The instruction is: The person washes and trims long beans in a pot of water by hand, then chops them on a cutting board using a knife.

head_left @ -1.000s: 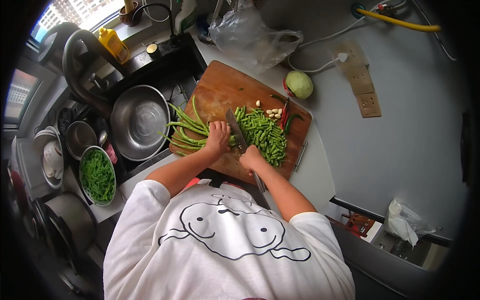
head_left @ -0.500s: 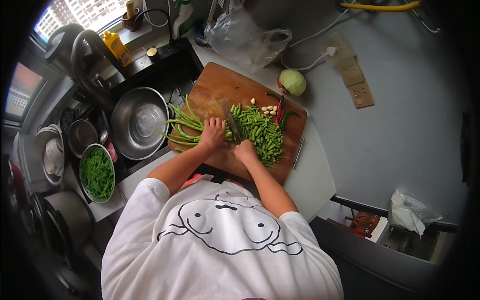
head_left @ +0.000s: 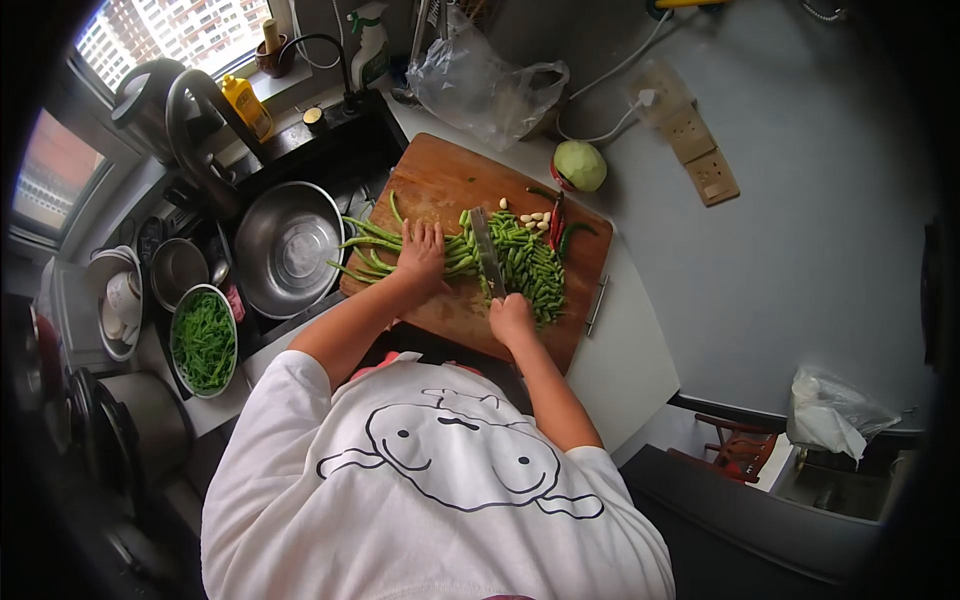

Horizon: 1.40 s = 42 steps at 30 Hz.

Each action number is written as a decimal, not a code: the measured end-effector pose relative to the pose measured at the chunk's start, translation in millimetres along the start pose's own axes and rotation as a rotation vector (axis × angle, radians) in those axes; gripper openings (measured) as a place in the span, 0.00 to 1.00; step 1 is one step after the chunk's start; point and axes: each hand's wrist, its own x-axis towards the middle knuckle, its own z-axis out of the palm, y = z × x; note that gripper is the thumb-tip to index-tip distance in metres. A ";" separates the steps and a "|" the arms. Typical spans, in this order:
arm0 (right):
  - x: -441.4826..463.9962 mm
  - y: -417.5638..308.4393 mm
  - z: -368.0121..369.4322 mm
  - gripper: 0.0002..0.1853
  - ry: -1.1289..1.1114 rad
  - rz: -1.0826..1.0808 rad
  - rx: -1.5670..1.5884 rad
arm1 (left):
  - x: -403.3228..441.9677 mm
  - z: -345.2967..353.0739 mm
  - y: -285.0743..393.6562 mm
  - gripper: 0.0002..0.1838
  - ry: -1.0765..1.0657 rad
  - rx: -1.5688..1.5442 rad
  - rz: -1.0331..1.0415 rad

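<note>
A wooden cutting board (head_left: 450, 165) carries long green beans (head_left: 372, 238) on its left and a heap of chopped green beans (head_left: 535, 268) on its right. My left hand (head_left: 423, 258) lies over the long beans with its fingers stretched out and somewhat apart. In my right hand (head_left: 512, 318) is the handle of a kitchen knife (head_left: 487, 252). Its blade points away from me, between the uncut lengths and the cut pieces. Peeled garlic cloves (head_left: 535, 220), red chilies (head_left: 557, 222) and a dark green chili (head_left: 575, 236) rest near the board's right edge.
Left of the board, a steel basin (head_left: 292, 215) sits in the dark sink (head_left: 330, 130). A bowl of green vegetables (head_left: 204, 345) stands nearer me. Behind the board are a plastic bag (head_left: 480, 85) and a pale green round vegetable (head_left: 580, 165).
My right hand and the knife have shifted right, away from my left hand. The left fingers, bunched on the beans before, are now straighter and more spread. The camera view has tilted slightly.
</note>
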 end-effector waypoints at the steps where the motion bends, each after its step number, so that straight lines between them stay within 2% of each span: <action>1: -5.9 -1.0 -2.2 0.16 0.002 -0.030 -0.005 | 0.6 4.6 -2.6 0.66 -0.001 0.003 0.000; 7: -18.6 -7.3 12.0 0.16 -0.062 -0.066 -0.022 | -3.8 12.0 0.2 0.61 -0.032 0.099 0.004; 9: -10.5 -1.4 22.0 0.16 -0.048 -0.068 -0.033 | -2.6 17.0 0.5 0.53 0.086 0.096 0.037; 10: -4.5 1.3 25.7 0.16 -0.104 -0.064 -0.023 | -0.5 18.8 0.1 0.53 0.083 0.092 0.037; 12: 1.8 -9.2 18.1 0.16 -0.164 -0.057 -0.017 | 1.4 14.9 0.4 0.46 0.026 0.131 0.085; 14: 5.1 -34.2 -4.3 0.15 -0.429 0.265 0.075 | 5.1 20.3 -1.2 0.45 0.036 0.146 0.102; 15: 6.5 -41.6 -11.6 0.09 -0.431 0.305 0.078 | 6.8 21.6 -1.4 0.44 0.050 0.162 0.118; 19: 23.8 -54.3 -19.5 0.08 -0.518 0.304 0.057 | 12.4 24.7 -0.2 0.43 0.057 0.197 0.128; 21: 32.3 -57.8 -16.5 0.13 -0.560 0.290 -0.029 | 15.9 28.1 1.0 0.42 0.018 0.239 0.111; 24: 37.1 -60.7 -15.4 0.12 -0.575 0.284 -0.027 | 16.2 30.9 2.1 0.41 0.036 0.215 0.084; 25: 41.2 -56.9 -6.3 0.12 -0.579 0.287 -0.038 | 16.0 32.1 2.6 0.41 0.034 0.205 0.081; 27: 53.3 -41.6 29.3 0.11 -0.322 0.091 -0.127 | 14.5 33.8 2.5 0.40 0.080 0.166 0.069; 28: 53.2 -36.8 43.4 0.11 -0.330 0.094 -0.127 | 11.1 31.9 2.3 0.40 0.071 0.165 0.069; 30: 50.1 -44.1 53.0 0.12 0.018 -0.160 -0.127 | 10.4 23.3 2.1 0.36 0.116 0.075 0.061; 31: 56.7 -47.8 53.7 0.12 -0.036 -0.053 -0.113 | 12.6 30.2 1.3 0.36 0.116 0.080 0.060; 33: 66.7 -59.0 49.0 0.11 -0.118 0.026 -0.085 | 15.2 52.2 2.3 0.31 0.415 0.201 0.041; 34: 69.2 -63.2 47.4 0.11 -0.199 0.095 -0.063 | 16.4 58.5 1.2 0.31 0.423 0.214 0.041; 36: 65.0 -60.3 45.2 0.11 -0.117 0.009 -0.041 | 14.9 56.7 -1.0 0.30 0.422 0.155 0.054; 38: 61.8 -57.3 38.8 0.12 -0.160 0.101 0.083 | 8.0 49.9 -2.1 0.30 0.405 0.090 0.059; 40: 64.9 -29.2 47.6 0.12 -0.161 0.020 0.029 | 4.8 37.1 -1.0 0.30 0.388 0.025 0.070; 42: 60.2 -14.2 42.3 0.12 -0.163 -0.056 -0.029 | 5.5 27.4 1.3 0.29 0.203 -0.036 0.038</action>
